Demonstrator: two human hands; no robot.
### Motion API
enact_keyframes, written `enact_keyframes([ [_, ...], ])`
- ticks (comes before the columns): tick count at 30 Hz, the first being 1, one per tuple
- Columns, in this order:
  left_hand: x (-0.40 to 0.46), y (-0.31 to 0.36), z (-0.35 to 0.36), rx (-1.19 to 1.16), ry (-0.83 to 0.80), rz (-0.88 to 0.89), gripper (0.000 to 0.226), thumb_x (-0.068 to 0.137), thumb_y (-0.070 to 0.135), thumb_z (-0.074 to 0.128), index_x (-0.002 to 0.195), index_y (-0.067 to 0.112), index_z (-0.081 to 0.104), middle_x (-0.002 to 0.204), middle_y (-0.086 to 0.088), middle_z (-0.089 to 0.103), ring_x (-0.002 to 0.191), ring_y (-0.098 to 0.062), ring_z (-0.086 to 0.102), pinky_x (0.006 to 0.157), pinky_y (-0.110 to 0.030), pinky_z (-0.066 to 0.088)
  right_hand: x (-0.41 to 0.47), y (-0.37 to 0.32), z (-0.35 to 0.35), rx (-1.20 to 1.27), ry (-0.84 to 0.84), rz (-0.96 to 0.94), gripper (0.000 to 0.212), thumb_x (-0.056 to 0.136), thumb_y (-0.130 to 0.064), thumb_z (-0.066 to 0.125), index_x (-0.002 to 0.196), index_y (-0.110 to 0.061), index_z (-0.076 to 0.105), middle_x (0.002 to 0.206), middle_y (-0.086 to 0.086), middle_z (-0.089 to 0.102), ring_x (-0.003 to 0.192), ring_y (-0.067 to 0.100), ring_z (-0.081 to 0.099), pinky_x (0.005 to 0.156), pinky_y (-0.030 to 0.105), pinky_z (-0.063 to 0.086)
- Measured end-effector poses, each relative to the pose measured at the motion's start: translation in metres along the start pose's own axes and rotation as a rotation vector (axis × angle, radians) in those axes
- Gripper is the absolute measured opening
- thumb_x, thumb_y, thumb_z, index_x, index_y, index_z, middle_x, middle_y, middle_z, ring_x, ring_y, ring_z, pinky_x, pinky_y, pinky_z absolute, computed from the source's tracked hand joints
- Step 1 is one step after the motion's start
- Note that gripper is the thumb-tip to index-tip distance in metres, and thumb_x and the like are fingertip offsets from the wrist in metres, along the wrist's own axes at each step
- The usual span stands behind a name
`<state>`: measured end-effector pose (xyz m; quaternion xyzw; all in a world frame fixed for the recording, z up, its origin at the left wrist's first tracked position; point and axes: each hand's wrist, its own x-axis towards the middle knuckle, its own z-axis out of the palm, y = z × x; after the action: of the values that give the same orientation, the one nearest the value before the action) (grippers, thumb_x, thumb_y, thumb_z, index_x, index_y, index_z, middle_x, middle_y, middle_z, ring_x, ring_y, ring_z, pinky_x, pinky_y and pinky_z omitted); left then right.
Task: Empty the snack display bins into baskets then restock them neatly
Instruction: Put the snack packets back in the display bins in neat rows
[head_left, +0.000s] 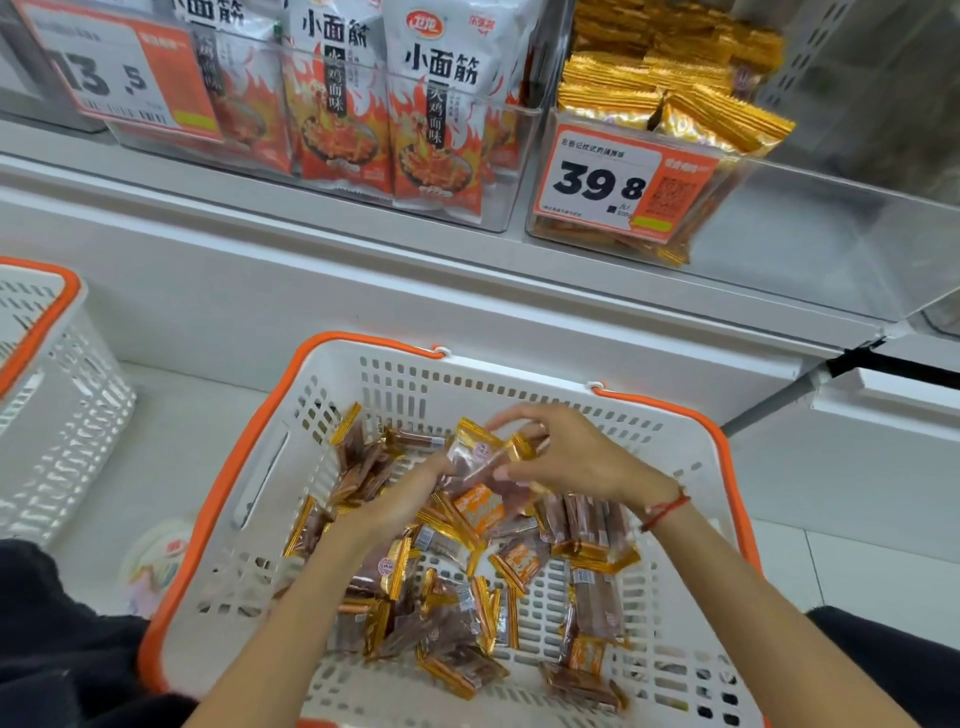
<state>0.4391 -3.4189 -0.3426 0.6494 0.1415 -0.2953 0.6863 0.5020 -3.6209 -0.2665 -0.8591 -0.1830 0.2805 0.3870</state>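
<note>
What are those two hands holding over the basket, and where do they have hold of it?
The right hand pinches small gold-edged snack packets by their right ends. The left hand reaches under them; its grip is blurred, so I cannot tell whether it holds any.

1. two white baskets with orange rims: one (691, 452) at 6 o'clock, one (57, 332) at 9 o'clock.
2. two price tags: "13.5" (119, 78) at 11 o'clock, "39.8" (618, 182) at 1 o'clock.
3. three white flame-printed snack bags (436, 104) facing front at 12 o'clock.
4. two clear display bins (779, 218) on the shelf.
5. small gold-edged snack packets (467, 670) in the near basket: several dozen, too jumbled to count exactly.
</note>
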Motion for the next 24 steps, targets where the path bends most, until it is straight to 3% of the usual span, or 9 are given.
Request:
enact_keyframes([
  [2, 0.02, -0.021, -0.011, 0.092, 0.013, -0.001, 0.03, 0.094, 0.029, 0.058, 0.1, 0.0, 0.054, 0.128, -0.023, 0.059, 0.094, -0.019, 0.063, 0.101, -0.034, 0.045, 0.011, 0.004, 0.012, 0.062, 0.159, 0.004, 0.045, 0.074, -0.019, 0.082, 0.113, -0.028, 0.063, 0.088, -0.007, 0.069, 0.081, -0.003, 0.062, 0.074, 0.019, 0.05],
  [4, 0.015, -0.014, -0.006, -0.045, -0.008, -0.066, 0.059, 0.094, 0.069, 0.035, 0.135, 0.029, 0.047, 0.146, 0.004, 0.044, 0.127, -0.015, 0.047, 0.111, -0.048, 0.034, 0.02, 0.009, 0.026, 0.13, 0.256, 0.001, 0.049, 0.071, -0.02, 0.085, 0.113, -0.031, 0.062, 0.099, -0.007, 0.069, 0.097, 0.002, 0.061, 0.088, 0.023, 0.048],
  [5, 0.007, -0.001, 0.003, -0.085, -0.008, -0.074, 0.059, 0.087, 0.079, 0.03, 0.136, 0.049, 0.041, 0.144, 0.014, 0.04, 0.134, -0.011, 0.036, 0.112, -0.051, 0.031, 0.024, 0.01, 0.032, 0.158, 0.288, -0.012, 0.05, 0.071, -0.019, 0.085, 0.114, -0.031, 0.062, 0.104, -0.008, 0.068, 0.102, 0.004, 0.06, 0.091, 0.023, 0.047],
  [6, 0.009, 0.007, 0.009, -0.098, -0.033, -0.09, 0.059, 0.084, 0.081, 0.031, 0.135, 0.053, 0.04, 0.142, 0.017, 0.042, 0.135, -0.009, 0.034, 0.113, -0.052, 0.031, 0.027, 0.011, 0.037, 0.188, 0.301, -0.029, 0.051, 0.072, -0.019, 0.084, 0.116, -0.03, 0.061, 0.108, -0.01, 0.067, 0.105, 0.004, 0.06, 0.092, 0.021, 0.047],
  [9, 0.004, 0.006, 0.008, -0.156, -0.091, -0.059, 0.048, 0.089, 0.064, 0.042, 0.127, 0.036, 0.053, 0.123, 0.006, 0.067, 0.116, -0.011, 0.062, 0.103, -0.04, 0.046, 0.035, 0.011, 0.041, 0.285, 0.235, -0.1, 0.037, 0.082, -0.015, 0.076, 0.117, -0.024, 0.065, 0.112, -0.015, 0.066, 0.106, -0.006, 0.059, 0.086, 0.011, 0.047],
  [13, -0.001, -0.001, 0.002, -0.271, 0.137, -0.028, 0.038, 0.095, 0.052, 0.038, 0.116, 0.027, 0.058, 0.102, 0.0, 0.074, 0.099, -0.017, 0.068, 0.088, -0.033, 0.051, 0.041, 0.038, 0.041, 0.282, 0.378, -0.032, 0.023, 0.097, -0.023, 0.057, 0.118, -0.028, 0.062, 0.116, -0.017, 0.064, 0.105, -0.008, 0.057, 0.096, 0.019, 0.047],
  [17, 0.0, -0.001, -0.009, -0.55, 0.315, 0.054, 0.028, 0.104, 0.034, 0.036, 0.123, 0.023, 0.052, 0.105, -0.002, 0.069, 0.094, -0.017, 0.066, 0.087, -0.036, 0.052, 0.024, 0.099, 0.062, -0.258, 0.373, 0.128, 0.023, 0.097, -0.018, 0.054, 0.119, -0.019, 0.063, 0.113, -0.004, 0.067, 0.096, 0.011, 0.063, 0.08, 0.023, 0.053],
  [20, 0.001, 0.006, -0.012, -0.666, 0.349, 0.114, 0.029, 0.105, 0.026, 0.033, 0.124, 0.017, 0.053, 0.112, -0.01, 0.066, 0.093, -0.024, 0.066, 0.074, -0.035, 0.057, 0.028, 0.128, 0.083, -0.54, 0.203, 0.034, 0.04, 0.095, -0.012, 0.05, 0.135, -0.016, 0.053, 0.13, 0.006, 0.061, 0.119, 0.026, 0.055, 0.097, 0.036, 0.046],
  [24, 0.001, 0.007, -0.013, -0.642, 0.373, 0.118, 0.023, 0.101, 0.02, 0.039, 0.113, 0.016, 0.058, 0.103, -0.011, 0.066, 0.088, -0.028, 0.063, 0.072, -0.037, 0.055, 0.043, 0.131, 0.112, -0.737, -0.009, 0.102, 0.055, 0.103, -0.026, 0.036, 0.153, -0.013, 0.02, 0.159, 0.008, 0.023, 0.146, 0.028, 0.019, 0.119, 0.04, 0.017],
])
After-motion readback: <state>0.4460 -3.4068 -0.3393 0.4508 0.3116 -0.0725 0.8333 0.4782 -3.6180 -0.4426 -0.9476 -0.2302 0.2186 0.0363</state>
